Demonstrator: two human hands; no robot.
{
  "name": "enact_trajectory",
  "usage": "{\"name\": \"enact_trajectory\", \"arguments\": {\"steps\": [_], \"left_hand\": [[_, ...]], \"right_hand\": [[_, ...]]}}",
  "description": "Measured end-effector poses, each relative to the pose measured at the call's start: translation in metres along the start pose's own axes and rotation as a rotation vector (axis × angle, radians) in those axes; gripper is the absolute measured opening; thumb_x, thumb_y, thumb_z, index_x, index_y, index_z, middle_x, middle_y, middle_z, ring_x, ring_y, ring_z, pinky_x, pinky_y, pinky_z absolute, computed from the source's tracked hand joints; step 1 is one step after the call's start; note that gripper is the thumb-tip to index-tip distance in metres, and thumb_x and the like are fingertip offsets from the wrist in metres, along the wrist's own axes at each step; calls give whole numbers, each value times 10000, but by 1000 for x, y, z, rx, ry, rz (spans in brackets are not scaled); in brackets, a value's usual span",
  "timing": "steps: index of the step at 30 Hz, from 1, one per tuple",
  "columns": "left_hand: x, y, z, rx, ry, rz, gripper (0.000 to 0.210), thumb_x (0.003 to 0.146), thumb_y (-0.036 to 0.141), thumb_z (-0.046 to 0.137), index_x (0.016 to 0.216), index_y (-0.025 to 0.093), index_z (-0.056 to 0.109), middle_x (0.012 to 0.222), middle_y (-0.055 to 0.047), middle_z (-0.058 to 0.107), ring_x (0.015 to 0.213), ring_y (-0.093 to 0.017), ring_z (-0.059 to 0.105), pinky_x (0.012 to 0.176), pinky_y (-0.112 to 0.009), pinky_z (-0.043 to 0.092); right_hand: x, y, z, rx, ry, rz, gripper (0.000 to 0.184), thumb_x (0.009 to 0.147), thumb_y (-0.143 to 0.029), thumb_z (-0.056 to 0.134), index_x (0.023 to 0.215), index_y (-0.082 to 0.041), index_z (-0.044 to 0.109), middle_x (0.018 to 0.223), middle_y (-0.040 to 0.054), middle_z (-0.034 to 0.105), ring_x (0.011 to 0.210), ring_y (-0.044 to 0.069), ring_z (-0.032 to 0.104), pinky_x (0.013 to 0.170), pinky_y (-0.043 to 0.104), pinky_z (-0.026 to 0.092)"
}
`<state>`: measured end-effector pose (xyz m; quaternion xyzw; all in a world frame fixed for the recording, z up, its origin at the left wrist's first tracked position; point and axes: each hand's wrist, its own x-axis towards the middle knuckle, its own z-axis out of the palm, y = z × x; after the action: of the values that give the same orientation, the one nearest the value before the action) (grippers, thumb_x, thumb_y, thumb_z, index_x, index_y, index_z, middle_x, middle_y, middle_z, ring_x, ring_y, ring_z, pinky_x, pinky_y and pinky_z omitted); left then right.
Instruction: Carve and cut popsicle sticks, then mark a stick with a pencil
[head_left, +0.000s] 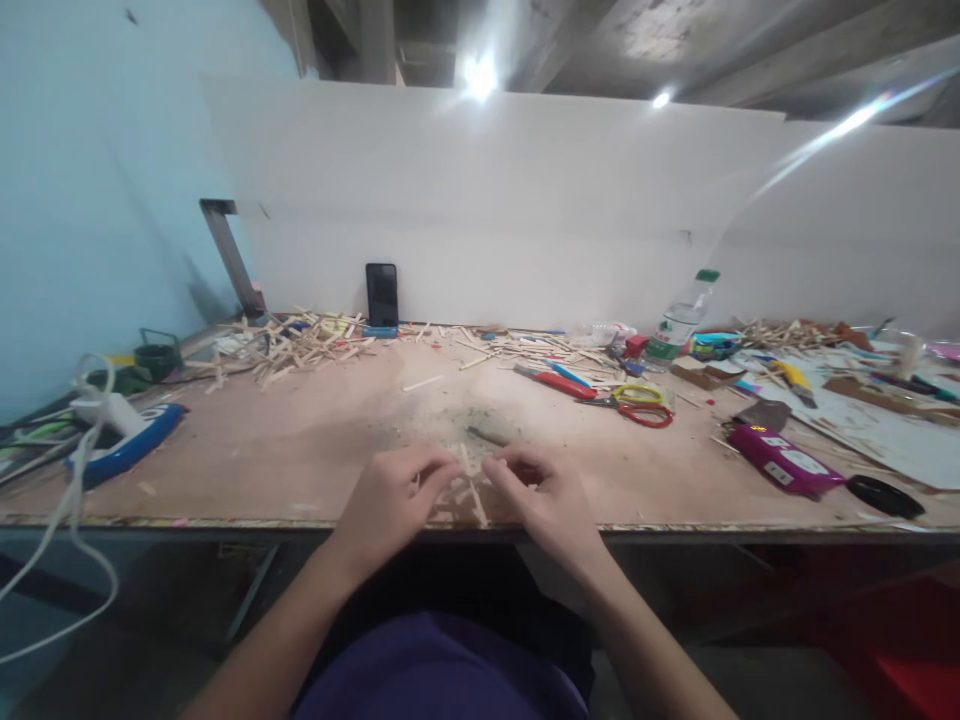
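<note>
Both hands, left hand point(390, 500) and right hand point(544, 500), pinch a small stick assembly point(466, 490) at the table point(300, 450) edge; its longest stick runs away from the person, tilted slightly left.

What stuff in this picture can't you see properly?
Head view only:
- Small wooden sticks: partly covered by the left hand and right hand.
- Phone screen: dark and too small to read.
- Bottle label: too small.
- Far right table clutter: blurred, cut by the edge.
</note>
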<state>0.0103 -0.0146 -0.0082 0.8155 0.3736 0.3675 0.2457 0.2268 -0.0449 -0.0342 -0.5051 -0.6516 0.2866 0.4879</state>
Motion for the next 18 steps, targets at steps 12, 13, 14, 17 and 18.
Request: {"name": "enact_trajectory", "arguments": {"steps": [12, 13, 14, 17, 18], "left_hand": [[-4, 0, -1, 50, 63, -13, 303, 1096, 429, 678, 963, 159, 717, 902, -7, 730, 814, -155, 711, 797, -339, 637], [-4, -1, 0, 51, 69, -19, 302, 1095, 430, 679, 967, 159, 718, 906, -7, 731, 817, -156, 713, 798, -340, 638], [-4, -1, 0, 53, 73, -23, 299, 1094, 429, 681, 973, 159, 720, 912, -9, 733, 821, -157, 715, 803, -342, 640], [-4, -2, 1, 55, 75, -28, 286, 1090, 425, 688, 986, 160, 724, 935, -15, 742, 846, -163, 723, 831, -357, 645], [-4, -1, 1, 55, 76, -29, 283, 1089, 423, 690, 988, 162, 725, 941, -17, 744, 853, -164, 724, 839, -361, 645]], "right_hand": [[-5, 2, 0, -31, 33, -107, 289, 1104, -442, 700, 1027, -165, 728, 916, 3, 723, 754, 152, 697, 711, 315, 622], [-5, 2, 0, -27, 31, -115, 293, 1104, -444, 700, 1024, -164, 727, 910, 2, 721, 750, 152, 696, 705, 312, 620], [-5, 2, 0, -24, 30, -125, 295, 1105, -446, 699, 1021, -164, 727, 907, 1, 721, 748, 151, 696, 702, 310, 619], [-5, 4, 0, -22, 31, -156, 296, 1107, -445, 696, 1012, -166, 725, 900, 0, 720, 741, 149, 694, 698, 308, 618], [-5, 4, 0, -23, 34, -166, 295, 1107, -444, 696, 1009, -166, 725, 899, -1, 720, 741, 148, 694, 700, 308, 618]]}}
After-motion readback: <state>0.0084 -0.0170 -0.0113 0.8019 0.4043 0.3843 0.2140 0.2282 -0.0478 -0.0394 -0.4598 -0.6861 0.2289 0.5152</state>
